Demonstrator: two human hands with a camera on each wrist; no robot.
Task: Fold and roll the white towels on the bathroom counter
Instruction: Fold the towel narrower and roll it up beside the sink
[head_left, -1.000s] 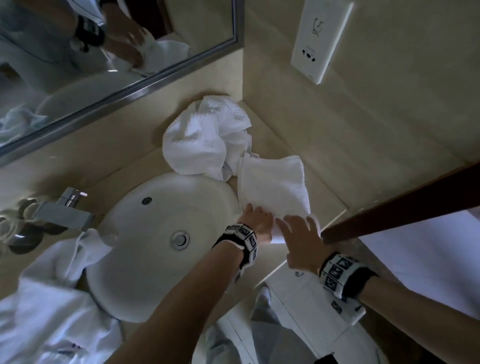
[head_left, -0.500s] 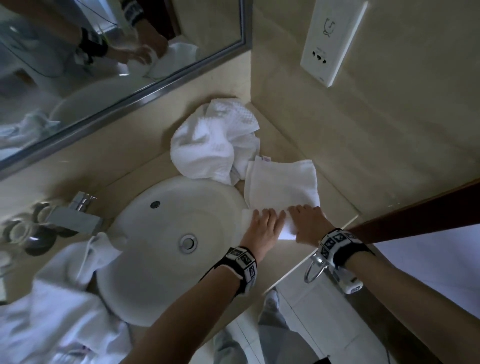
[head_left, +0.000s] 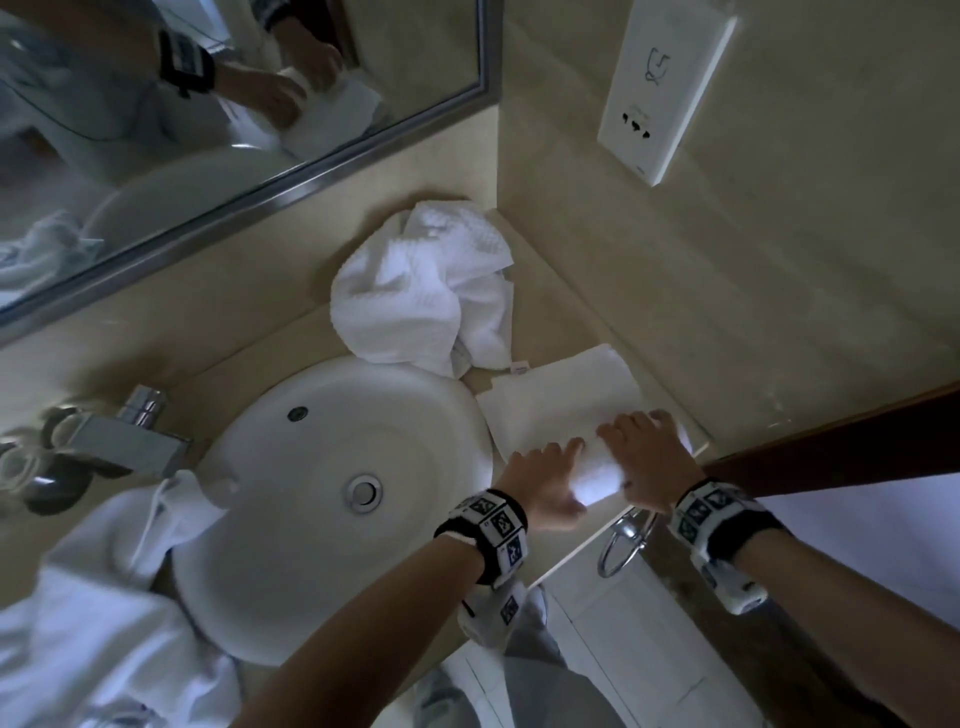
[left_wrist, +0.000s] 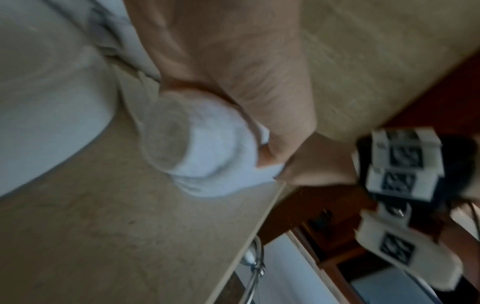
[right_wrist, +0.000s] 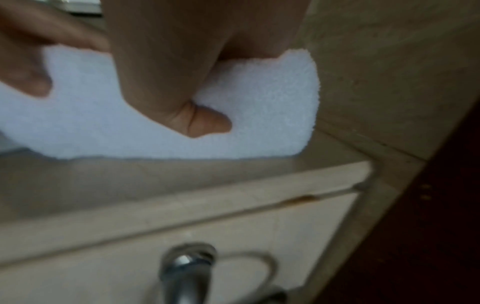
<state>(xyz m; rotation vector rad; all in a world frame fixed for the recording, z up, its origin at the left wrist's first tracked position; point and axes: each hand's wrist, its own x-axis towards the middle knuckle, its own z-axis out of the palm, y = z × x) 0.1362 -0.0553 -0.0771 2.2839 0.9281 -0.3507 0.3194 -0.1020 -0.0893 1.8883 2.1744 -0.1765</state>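
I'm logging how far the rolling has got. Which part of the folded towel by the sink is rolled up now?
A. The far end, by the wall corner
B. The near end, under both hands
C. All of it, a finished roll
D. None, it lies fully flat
B: both the left hand and right hand grip a rolled near end of the folded towel, whose far part lies flat.

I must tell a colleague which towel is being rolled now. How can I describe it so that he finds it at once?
Start at the round white sink; on the beige counter to its right lies the folded towel, near the front edge. Unlike the crumpled towel behind it, it is flat, its near end rolled.
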